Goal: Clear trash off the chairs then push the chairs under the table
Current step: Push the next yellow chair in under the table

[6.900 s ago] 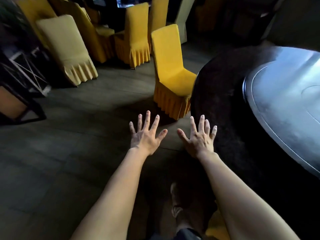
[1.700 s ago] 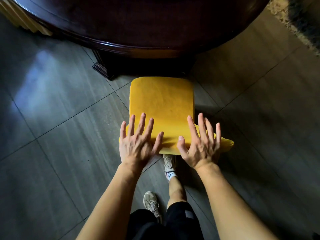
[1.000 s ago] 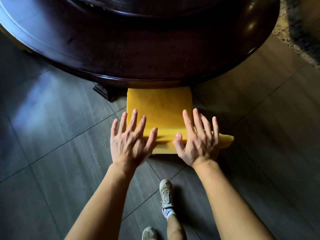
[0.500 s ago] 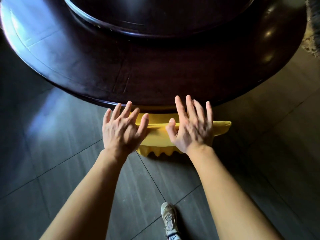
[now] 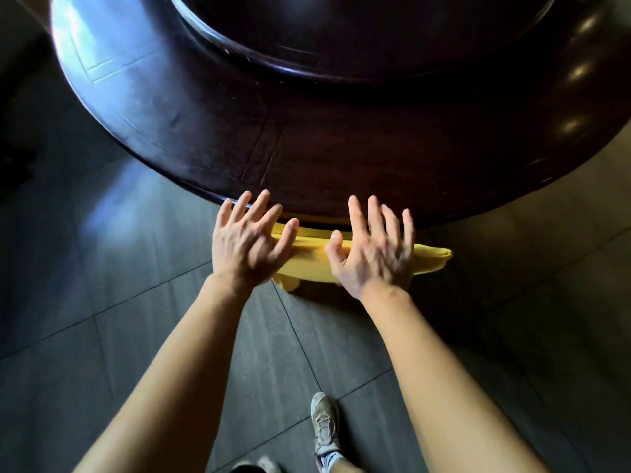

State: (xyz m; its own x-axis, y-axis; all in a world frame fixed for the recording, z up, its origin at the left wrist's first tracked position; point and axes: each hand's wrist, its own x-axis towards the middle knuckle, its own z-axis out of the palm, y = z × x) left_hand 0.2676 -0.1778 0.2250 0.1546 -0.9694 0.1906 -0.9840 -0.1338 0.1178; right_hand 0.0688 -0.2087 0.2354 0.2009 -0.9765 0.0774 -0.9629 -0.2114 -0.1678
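A chair in a yellow cover (image 5: pixel 312 259) stands tucked under the dark round wooden table (image 5: pixel 239 131); only the top of its backrest shows below the table's rim. My left hand (image 5: pixel 251 242) hovers over the backrest's left end with fingers spread. My right hand (image 5: pixel 374 250) is over the right part of the backrest, fingers also spread. Neither hand grips anything. The seat is hidden beneath the table, and no trash is in sight.
A raised round turntable (image 5: pixel 341 35) sits in the middle of the table. Dark grey floor tiles (image 5: pixel 102 302) spread around. My shoe (image 5: pixel 326 425) is on the floor behind the chair.
The chair slid forward under the table until only its backrest top shows. My hands followed it and now lift slightly, fingers reaching the table's rim. I stepped closer.
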